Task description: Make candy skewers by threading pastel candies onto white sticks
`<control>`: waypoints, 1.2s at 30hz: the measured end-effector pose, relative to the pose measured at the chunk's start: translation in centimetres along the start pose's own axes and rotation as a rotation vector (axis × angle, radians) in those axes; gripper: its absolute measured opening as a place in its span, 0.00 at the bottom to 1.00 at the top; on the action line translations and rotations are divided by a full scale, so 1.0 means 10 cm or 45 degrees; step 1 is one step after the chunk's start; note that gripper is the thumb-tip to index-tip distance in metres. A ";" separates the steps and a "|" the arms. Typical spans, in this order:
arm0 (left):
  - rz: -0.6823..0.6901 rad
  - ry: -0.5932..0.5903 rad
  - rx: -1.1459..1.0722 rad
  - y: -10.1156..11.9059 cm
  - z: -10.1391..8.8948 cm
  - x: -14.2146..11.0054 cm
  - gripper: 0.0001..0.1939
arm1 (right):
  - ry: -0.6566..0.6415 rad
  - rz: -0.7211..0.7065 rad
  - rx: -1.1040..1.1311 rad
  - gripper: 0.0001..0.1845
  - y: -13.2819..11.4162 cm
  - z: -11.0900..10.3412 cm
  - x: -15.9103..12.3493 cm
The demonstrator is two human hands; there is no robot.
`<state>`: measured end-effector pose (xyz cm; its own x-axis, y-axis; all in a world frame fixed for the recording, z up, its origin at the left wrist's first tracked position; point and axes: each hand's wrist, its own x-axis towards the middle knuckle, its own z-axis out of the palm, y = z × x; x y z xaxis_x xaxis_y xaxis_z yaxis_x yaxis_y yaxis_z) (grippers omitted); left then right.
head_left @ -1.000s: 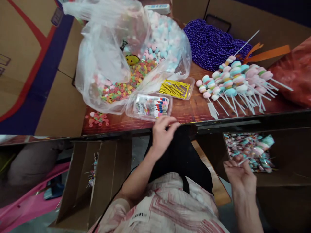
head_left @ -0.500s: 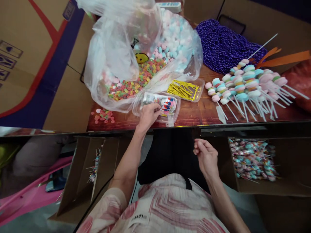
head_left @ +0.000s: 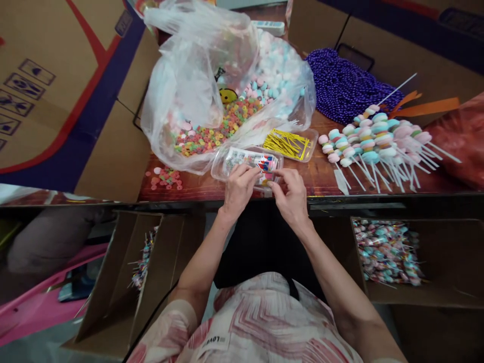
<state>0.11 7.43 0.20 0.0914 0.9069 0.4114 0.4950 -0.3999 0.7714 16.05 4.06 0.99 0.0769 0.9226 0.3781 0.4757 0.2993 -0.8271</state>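
A clear plastic tray [head_left: 223, 170] with printed stickers [head_left: 264, 162] lies at the near edge of the wooden table [head_left: 321, 174]. My left hand [head_left: 239, 187] rests on the tray's near side, fingers curled and pinching at its contents. My right hand [head_left: 291, 194] meets it from the right, thumb and forefinger pinched at the tray's front edge. What the fingers hold is too small to make out. Behind the tray sits a second clear tray of yellow twist ties [head_left: 289, 143].
A big clear bag [head_left: 196, 85] of ring candies and marshmallows fills the table's middle. Candy skewers [head_left: 374, 138] lie at right, purple beads [head_left: 344, 83] behind. Loose candies [head_left: 166, 178] lie at left. Cardboard boxes with wrapped skewers stand below, right [head_left: 387, 249] and left [head_left: 143, 262].
My right hand came up from the box at lower right to the sticker tray. My left hand moved from the table edge onto the tray. The view shifted slightly.
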 end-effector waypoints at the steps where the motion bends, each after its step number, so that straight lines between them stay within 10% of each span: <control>1: 0.003 0.004 -0.029 0.06 0.00 -0.05 0.10 | -0.036 0.026 0.081 0.04 0.00 0.02 0.03; 6: -0.217 0.398 -0.201 0.37 0.01 -0.40 0.08 | -0.021 0.265 0.362 0.11 -0.05 0.00 -0.04; 11: -0.878 0.159 -1.041 0.48 0.19 -0.66 0.17 | 0.048 0.416 0.526 0.13 0.01 -0.08 -0.24; 14: -1.078 0.323 -1.452 0.46 0.29 -0.62 0.18 | 0.002 0.433 0.512 0.13 0.01 -0.11 -0.36; 36: -1.040 0.596 -1.442 0.69 0.44 -0.43 0.20 | 0.060 0.428 0.326 0.25 0.08 -0.40 -0.39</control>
<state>6.98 1.30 1.62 -0.2656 0.8904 -0.3698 -0.6751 0.1020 0.7306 19.64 -0.27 0.46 0.2334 0.9688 0.0831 0.1847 0.0397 -0.9820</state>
